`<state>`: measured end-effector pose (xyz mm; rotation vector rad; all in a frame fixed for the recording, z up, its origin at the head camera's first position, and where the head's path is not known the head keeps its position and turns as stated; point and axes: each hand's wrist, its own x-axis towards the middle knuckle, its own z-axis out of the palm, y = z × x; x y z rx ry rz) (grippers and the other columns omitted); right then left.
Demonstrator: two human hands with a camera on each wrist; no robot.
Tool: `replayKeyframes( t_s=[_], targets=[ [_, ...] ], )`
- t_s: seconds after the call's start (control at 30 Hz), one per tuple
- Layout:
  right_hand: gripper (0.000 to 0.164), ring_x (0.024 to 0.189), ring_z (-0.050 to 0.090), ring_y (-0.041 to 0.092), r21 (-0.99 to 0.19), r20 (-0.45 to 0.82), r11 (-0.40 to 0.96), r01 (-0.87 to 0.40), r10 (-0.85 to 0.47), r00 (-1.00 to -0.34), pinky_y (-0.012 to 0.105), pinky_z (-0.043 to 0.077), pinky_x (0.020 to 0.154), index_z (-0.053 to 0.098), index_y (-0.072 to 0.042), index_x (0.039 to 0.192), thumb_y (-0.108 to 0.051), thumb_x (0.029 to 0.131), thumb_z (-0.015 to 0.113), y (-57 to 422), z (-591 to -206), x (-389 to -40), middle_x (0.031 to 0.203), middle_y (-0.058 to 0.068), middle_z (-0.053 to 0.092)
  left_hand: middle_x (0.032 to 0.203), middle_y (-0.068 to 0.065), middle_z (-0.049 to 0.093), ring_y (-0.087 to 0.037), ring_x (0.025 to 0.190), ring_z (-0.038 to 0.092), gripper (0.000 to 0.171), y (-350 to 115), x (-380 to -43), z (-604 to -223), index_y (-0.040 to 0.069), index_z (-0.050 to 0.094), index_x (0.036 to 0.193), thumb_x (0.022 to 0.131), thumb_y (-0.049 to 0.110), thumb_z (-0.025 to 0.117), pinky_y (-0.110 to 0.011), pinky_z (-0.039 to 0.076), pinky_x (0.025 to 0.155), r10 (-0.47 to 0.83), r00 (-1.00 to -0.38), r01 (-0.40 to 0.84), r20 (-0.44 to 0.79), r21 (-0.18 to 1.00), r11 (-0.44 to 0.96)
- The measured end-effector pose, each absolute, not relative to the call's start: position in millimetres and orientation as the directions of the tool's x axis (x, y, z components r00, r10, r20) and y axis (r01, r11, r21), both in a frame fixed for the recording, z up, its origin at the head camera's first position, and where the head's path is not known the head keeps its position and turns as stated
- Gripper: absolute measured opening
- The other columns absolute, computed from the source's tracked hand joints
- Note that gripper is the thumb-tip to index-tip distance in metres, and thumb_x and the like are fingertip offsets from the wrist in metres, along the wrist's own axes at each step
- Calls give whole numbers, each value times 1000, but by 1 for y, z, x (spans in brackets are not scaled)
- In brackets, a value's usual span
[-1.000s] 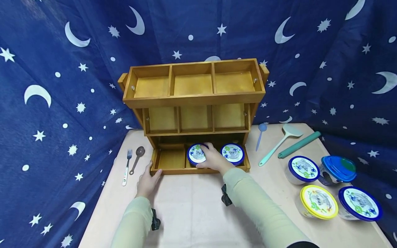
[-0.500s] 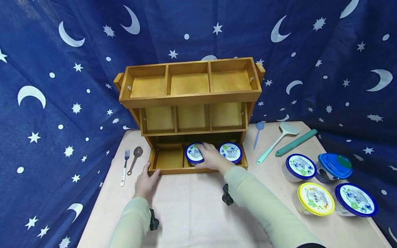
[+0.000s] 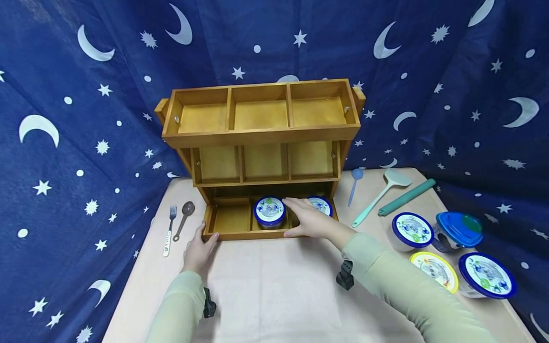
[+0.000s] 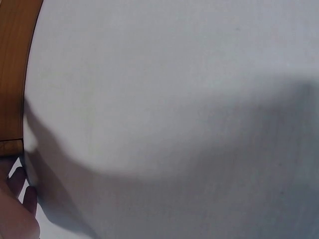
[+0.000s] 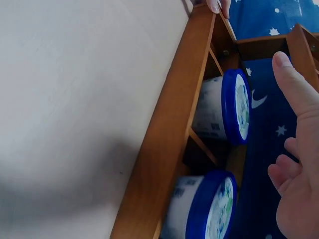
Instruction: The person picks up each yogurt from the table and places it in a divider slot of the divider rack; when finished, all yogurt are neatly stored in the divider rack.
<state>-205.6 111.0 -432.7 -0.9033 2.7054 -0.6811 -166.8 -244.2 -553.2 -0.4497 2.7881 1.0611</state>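
A tiered wooden organizer box (image 3: 260, 138) stands at the table's back. In its bottom tray (image 3: 240, 236) sit two white tubs with blue lids: one middle tub (image 3: 270, 213) and one right tub (image 3: 321, 206). My left hand (image 3: 198, 251) grips the tray's front left corner, thumb at the front and fingers along the side; part of it shows in the left wrist view. My right hand (image 3: 310, 218) hovers over the tray between the tubs, fingers spread and holding nothing. It partly hides the right tub. The right wrist view shows a gap between hand and tubs.
Right of the box lie a blue spoon (image 3: 355, 183), a pale green spatula (image 3: 386, 195) and a green rolling pin (image 3: 406, 197). Several lidded tubs stand at right, one yellow-lidded (image 3: 435, 270). A fork (image 3: 169, 231) and a brown spoon (image 3: 184, 220) lie at left.
My right hand has let go of the middle tub and moved right, baring its whole lid. The left hand stays at the tray corner. The head view has shifted slightly.
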Motion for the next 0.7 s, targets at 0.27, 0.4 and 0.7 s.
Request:
replayKeyframes(
  t_s=[0.27, 0.4, 0.7],
  targets=[
    [96, 128, 33, 36, -488, 48, 692, -532, -587, -808, 53, 29, 103, 34, -5, 144, -55, 72, 74, 144, -425, -201, 144, 18, 37, 146, -24, 32, -50, 125, 34, 79, -244, -166, -555, 21, 17, 151, 90, 60, 47, -64, 24, 99, -226, -951, -310, -212, 625, 717],
    [96, 125, 34, 36, -509, 72, 695, -508, -554, -830, 55, 31, 101, 35, -5, 144, -52, 71, 76, 164, -420, -200, 142, 19, 39, 147, -23, 31, -50, 126, 33, 80, -245, -166, -556, 21, 15, 151, 89, 61, 46, -64, 24, 100, -228, -949, -315, -218, 625, 714],
    [96, 127, 30, 43, -499, 63, 764, -408, -438, -897, 60, 27, 100, 33, -2, 143, -45, 71, 79, 218, -414, -200, 142, 24, 36, 148, -22, 30, -49, 127, 32, 82, -246, -167, -557, 22, 15, 151, 88, 63, 46, -63, 24, 101, -233, -949, -315, -211, 624, 715]
  ],
)
